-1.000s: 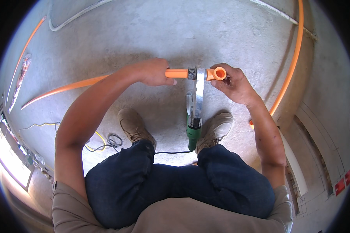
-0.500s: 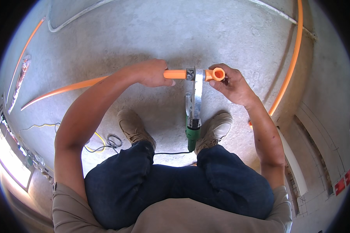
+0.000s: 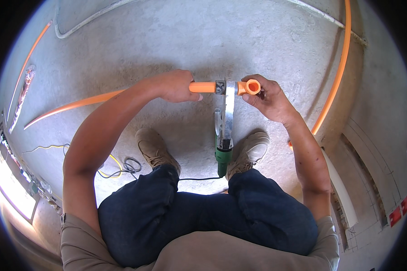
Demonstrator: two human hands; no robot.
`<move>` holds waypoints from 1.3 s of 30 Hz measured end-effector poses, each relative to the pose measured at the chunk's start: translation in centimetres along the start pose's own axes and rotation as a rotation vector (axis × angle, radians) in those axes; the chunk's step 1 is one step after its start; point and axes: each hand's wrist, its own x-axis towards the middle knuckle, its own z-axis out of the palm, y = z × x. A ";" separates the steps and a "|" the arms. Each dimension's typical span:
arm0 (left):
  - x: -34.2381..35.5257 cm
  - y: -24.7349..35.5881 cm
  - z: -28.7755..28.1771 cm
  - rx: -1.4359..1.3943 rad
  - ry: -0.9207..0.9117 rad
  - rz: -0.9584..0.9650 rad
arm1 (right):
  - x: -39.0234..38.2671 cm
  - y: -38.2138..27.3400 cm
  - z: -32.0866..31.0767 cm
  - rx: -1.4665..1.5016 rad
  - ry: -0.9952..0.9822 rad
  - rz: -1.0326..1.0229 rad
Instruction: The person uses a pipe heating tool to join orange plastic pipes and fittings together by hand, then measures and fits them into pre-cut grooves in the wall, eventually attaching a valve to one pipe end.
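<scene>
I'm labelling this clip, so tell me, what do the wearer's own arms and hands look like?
The left hand and right hand are bare, with no gloves. Short greyish-tan sleeves, matching the shirt, leave the left forearm and right forearm uncovered. No watch or bracelet shows at either wrist; some fingers are hidden, so I can't rule out rings.

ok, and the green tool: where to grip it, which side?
Probably the green handle, ahead of the cord, from the person's left: it points back toward the wearer, and the right shoe crowds its other side. I'd avoid the metal plate; pipe and fitting flank its far end.
</scene>
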 end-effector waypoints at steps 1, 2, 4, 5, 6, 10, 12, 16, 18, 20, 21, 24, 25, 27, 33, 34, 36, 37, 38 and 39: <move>-0.1 0.0 0.0 -0.004 0.000 0.000 | 0.0 -0.1 0.0 0.012 -0.004 0.016; -0.1 0.2 -0.1 -0.004 0.000 0.000 | 0.0 0.0 0.0 0.012 -0.003 0.016; -0.2 0.4 -0.2 0.008 0.003 -0.016 | 0.0 0.1 0.0 0.003 -0.001 0.012; -0.3 0.5 -0.2 0.008 0.003 -0.016 | 0.0 0.1 0.0 0.004 -0.001 0.011; -0.4 0.5 -0.2 0.005 0.000 -0.018 | 0.0 0.1 0.0 0.002 -0.004 0.008; -0.3 0.4 -0.2 0.002 -0.015 -0.015 | 0.0 -0.1 0.0 -0.011 -0.010 0.015; -0.2 0.3 -0.1 0.003 -0.011 -0.014 | 0.0 -0.1 0.0 -0.010 -0.008 0.017; -0.2 0.4 -0.2 0.009 -0.017 -0.014 | -0.1 -0.2 0.1 -0.005 0.010 0.005; -0.2 0.5 -0.2 0.015 -0.009 -0.006 | -0.1 0.0 0.1 0.001 0.011 0.004; -0.2 0.2 0.0 0.021 -0.001 0.001 | -0.1 0.2 0.2 0.006 0.012 0.003; -0.1 -0.1 0.4 0.008 0.057 0.035 | -0.1 0.1 0.3 0.029 0.022 -0.009; 0.0 -0.4 0.6 -0.006 0.114 0.067 | -0.1 -0.1 0.1 0.038 0.015 0.004; 0.0 -0.4 0.6 -0.008 0.113 0.064 | 0.0 -0.2 0.1 0.026 -0.001 0.028; 0.1 -0.5 0.7 -0.011 0.118 0.071 | 0.0 0.0 0.1 0.033 -0.001 0.020; -0.2 -0.3 0.7 -0.021 0.105 0.059 | -0.2 0.0 0.4 0.086 0.020 -0.001; -0.2 -0.4 0.7 -0.023 0.115 0.068 | -0.2 0.1 0.5 0.105 0.029 0.005; -0.9 0.6 0.1 -0.013 0.097 0.041 | -0.2 0.5 0.7 0.156 0.042 0.009; -1.2 1.0 -0.1 -0.002 0.079 0.014 | -0.2 0.7 0.8 0.208 0.055 0.013; -1.4 1.1 0.0 -0.001 0.081 0.014 | -0.2 0.7 0.8 0.207 0.056 0.012; -1.5 1.1 0.1 0.014 0.105 0.005 | -0.2 0.6 0.8 0.250 0.051 0.028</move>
